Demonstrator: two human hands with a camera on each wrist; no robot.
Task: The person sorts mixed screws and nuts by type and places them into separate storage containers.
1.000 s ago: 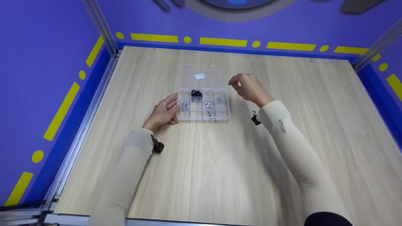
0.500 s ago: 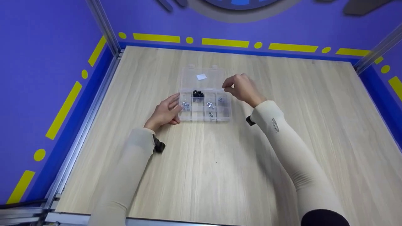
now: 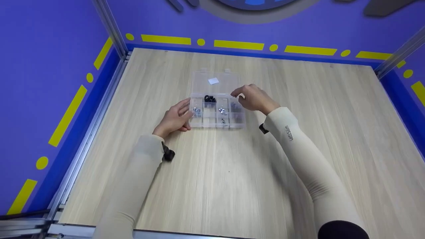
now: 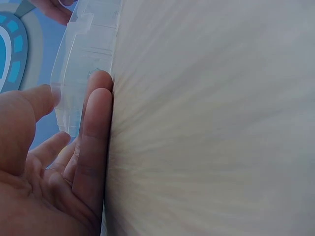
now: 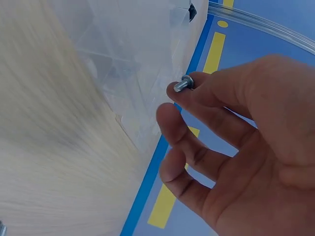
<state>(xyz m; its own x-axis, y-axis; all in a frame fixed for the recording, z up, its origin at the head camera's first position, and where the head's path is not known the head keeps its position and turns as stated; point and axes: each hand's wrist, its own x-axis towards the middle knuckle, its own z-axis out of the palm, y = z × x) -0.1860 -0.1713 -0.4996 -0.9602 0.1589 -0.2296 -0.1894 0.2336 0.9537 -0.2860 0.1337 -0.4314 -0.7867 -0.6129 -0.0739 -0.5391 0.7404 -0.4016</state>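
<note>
A clear plastic compartment box [image 3: 217,125] lies on the table with its lid [image 3: 201,83] folded back. Silver screws [image 3: 222,111] and black fasteners [image 3: 210,99] sit in separate compartments. At the box's left end, my left hand [image 3: 173,119] holds it, thumb on the rim and fingers along the wall; the left wrist view shows this thumb [image 4: 47,101] against the plastic. Over the right rear compartment is my right hand [image 3: 255,99]. In the right wrist view, its thumb and forefinger pinch a short silver screw [image 5: 184,83], while the other fingers hang loosely bent.
A white paper label [image 3: 213,81] is on the lid. Part of a loose metal piece [image 5: 2,229] shows at the lower left corner of the right wrist view. Blue panels [image 3: 232,20] with yellow marks and metal posts enclose the wooden table [image 3: 215,186].
My right hand has moved left from beside the box to above its right rear compartment, carrying the screw. My left hand stays on the box's left end.
</note>
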